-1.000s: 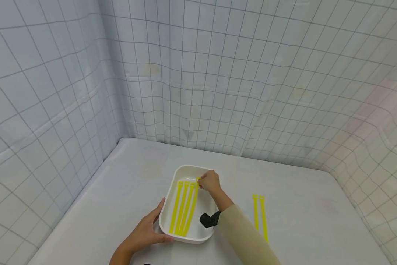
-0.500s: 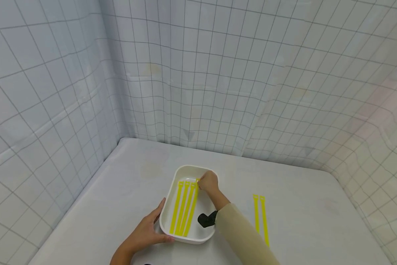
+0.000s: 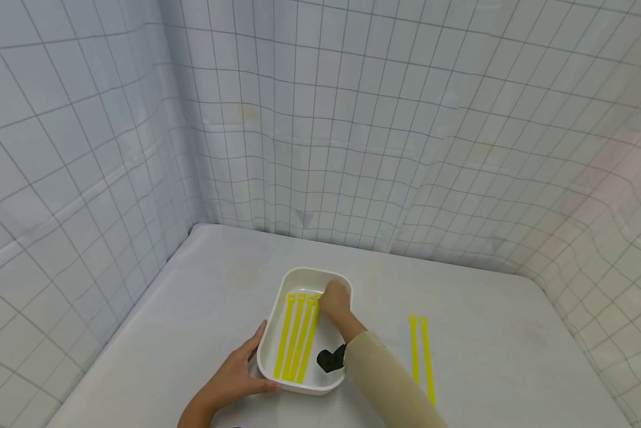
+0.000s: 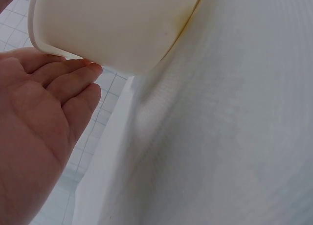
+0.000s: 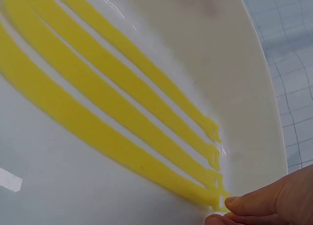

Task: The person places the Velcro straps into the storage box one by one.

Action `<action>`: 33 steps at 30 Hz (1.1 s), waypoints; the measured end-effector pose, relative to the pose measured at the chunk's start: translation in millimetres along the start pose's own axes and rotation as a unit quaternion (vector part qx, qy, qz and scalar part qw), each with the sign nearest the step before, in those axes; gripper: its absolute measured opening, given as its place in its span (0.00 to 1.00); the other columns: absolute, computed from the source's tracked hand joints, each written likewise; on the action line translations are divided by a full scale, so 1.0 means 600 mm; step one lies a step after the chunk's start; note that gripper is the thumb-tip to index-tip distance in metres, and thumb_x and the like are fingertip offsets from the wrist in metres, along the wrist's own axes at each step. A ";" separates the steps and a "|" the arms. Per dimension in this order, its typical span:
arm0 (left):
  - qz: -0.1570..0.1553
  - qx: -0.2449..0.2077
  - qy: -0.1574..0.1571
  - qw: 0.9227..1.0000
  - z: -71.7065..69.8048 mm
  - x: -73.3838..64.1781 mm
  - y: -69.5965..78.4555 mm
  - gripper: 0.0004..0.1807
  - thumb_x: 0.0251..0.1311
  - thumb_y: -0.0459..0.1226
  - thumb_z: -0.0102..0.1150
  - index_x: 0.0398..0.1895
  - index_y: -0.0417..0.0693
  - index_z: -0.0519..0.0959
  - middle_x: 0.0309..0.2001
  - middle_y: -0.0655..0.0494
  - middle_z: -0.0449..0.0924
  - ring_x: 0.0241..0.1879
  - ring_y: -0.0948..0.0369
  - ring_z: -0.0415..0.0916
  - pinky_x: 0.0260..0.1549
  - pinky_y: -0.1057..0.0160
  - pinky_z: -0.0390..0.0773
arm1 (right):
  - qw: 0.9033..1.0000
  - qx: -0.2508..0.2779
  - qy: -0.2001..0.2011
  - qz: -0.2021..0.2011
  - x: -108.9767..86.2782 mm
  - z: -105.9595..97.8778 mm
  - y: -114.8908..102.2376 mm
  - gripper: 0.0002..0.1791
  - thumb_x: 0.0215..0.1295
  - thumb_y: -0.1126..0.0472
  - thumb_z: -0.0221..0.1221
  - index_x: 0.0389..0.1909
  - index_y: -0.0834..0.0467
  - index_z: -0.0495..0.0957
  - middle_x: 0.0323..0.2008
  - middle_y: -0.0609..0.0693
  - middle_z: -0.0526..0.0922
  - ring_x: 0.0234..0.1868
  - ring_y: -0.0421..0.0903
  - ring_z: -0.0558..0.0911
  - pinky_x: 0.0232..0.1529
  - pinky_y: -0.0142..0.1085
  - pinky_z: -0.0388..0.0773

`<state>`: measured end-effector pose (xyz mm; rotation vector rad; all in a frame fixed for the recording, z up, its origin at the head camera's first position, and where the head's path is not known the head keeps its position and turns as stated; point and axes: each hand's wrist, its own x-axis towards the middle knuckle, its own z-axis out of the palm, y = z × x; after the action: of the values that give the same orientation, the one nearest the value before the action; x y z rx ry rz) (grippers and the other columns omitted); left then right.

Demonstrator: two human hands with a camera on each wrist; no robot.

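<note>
A white tray holds several flat yellow hook-and-loop cable ties, side by side with their slotted heads at the far end. My right hand is inside the tray, pinching the head of the rightmost cable tie. In the right wrist view, the thumb of that hand is at the slot; its other fingers are mostly out of frame. My left hand steadies the tray's near left corner, thumb on the front rim. Its fingers lie nearly straight along the outer wall in the left wrist view.
Two more yellow cable ties lie on the white table to the right, partly hidden by the sleeve. A black wrist camera hangs over the tray. White grid-patterned curtains surround the table.
My right hand has moved slightly down and nearer within the tray, still at the rightmost cable tie's head. My left hand and the tray have stayed put.
</note>
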<state>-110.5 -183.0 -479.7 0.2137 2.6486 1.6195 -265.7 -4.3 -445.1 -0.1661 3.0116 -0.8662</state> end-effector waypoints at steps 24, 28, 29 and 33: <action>-0.011 0.006 -0.013 1.000 0.000 -0.001 -0.003 0.65 0.30 0.48 0.77 0.71 0.39 0.46 0.69 0.44 0.46 0.66 0.50 0.49 0.61 0.48 0.54 | 0.967 0.241 -0.011 -0.086 -0.047 -0.127 0.084 0.06 0.57 0.67 0.62 0.34 0.65 0.81 0.27 0.51 0.83 0.28 0.46 0.81 0.32 0.36 0.79; -0.012 0.005 -0.013 1.000 -0.001 0.000 -0.003 0.66 0.29 0.48 0.77 0.71 0.39 0.46 0.69 0.43 0.46 0.66 0.50 0.49 0.61 0.50 0.55 | 0.966 0.243 -0.005 -0.087 -0.056 -0.133 0.108 0.06 0.57 0.66 0.62 0.34 0.64 0.82 0.27 0.49 0.82 0.28 0.45 0.81 0.33 0.36 0.79; -0.011 0.004 -0.013 1.000 0.000 0.000 -0.003 0.66 0.29 0.48 0.78 0.71 0.39 0.46 0.69 0.44 0.46 0.67 0.50 0.49 0.61 0.51 0.55 | 0.966 0.243 0.001 -0.087 -0.057 -0.134 0.114 0.06 0.57 0.66 0.62 0.35 0.65 0.81 0.27 0.49 0.82 0.29 0.45 0.81 0.33 0.37 0.79; -0.007 -0.005 -0.014 1.000 0.000 0.002 -0.003 0.66 0.29 0.48 0.77 0.71 0.39 0.45 0.70 0.44 0.45 0.67 0.51 0.48 0.61 0.53 0.54 | 0.967 0.242 0.021 -0.078 -0.058 -0.137 0.142 0.08 0.56 0.67 0.62 0.36 0.67 0.81 0.28 0.50 0.82 0.29 0.45 0.81 0.32 0.36 0.79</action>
<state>-111.6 -183.8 -481.1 0.2157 2.6152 1.6144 -242.5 114.5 -421.5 -0.3834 2.7406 -1.6007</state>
